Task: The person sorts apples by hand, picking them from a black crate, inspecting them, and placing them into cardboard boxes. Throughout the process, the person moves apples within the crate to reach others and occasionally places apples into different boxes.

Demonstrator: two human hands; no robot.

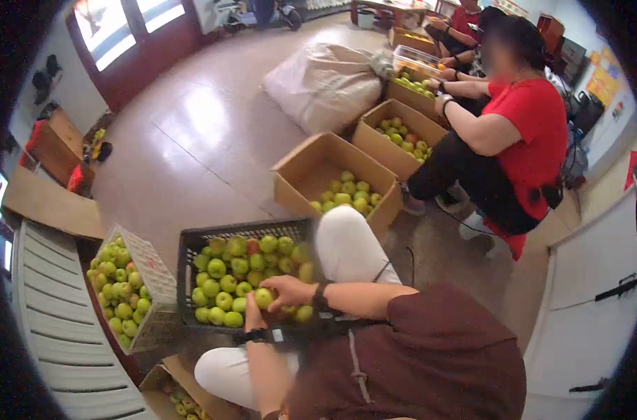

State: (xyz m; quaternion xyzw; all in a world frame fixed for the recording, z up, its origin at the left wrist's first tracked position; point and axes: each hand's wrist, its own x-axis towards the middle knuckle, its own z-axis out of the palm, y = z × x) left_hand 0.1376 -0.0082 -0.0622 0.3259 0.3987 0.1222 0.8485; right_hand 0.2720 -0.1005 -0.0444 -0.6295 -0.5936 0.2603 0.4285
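Note:
Green apples, some tinged red, fill a black plastic crate (183,280) in front of my knees. Above its near right part, both hands are around one green apple (264,298). My right hand (289,290) holds it from the right with thumb and fingers. From the lower left, my left hand (254,313) touches the same apple, its fingers partly hidden. Beyond my knee, a cardboard box (297,175) holds more green apples at its near right side.
A white crate (157,280) of apples stands left, beside a slatted bench (59,301). Another apple box (150,385) is at lower left. A large sack (325,84) lies ahead. A person in red (535,119) sits at right by further boxes (385,154).

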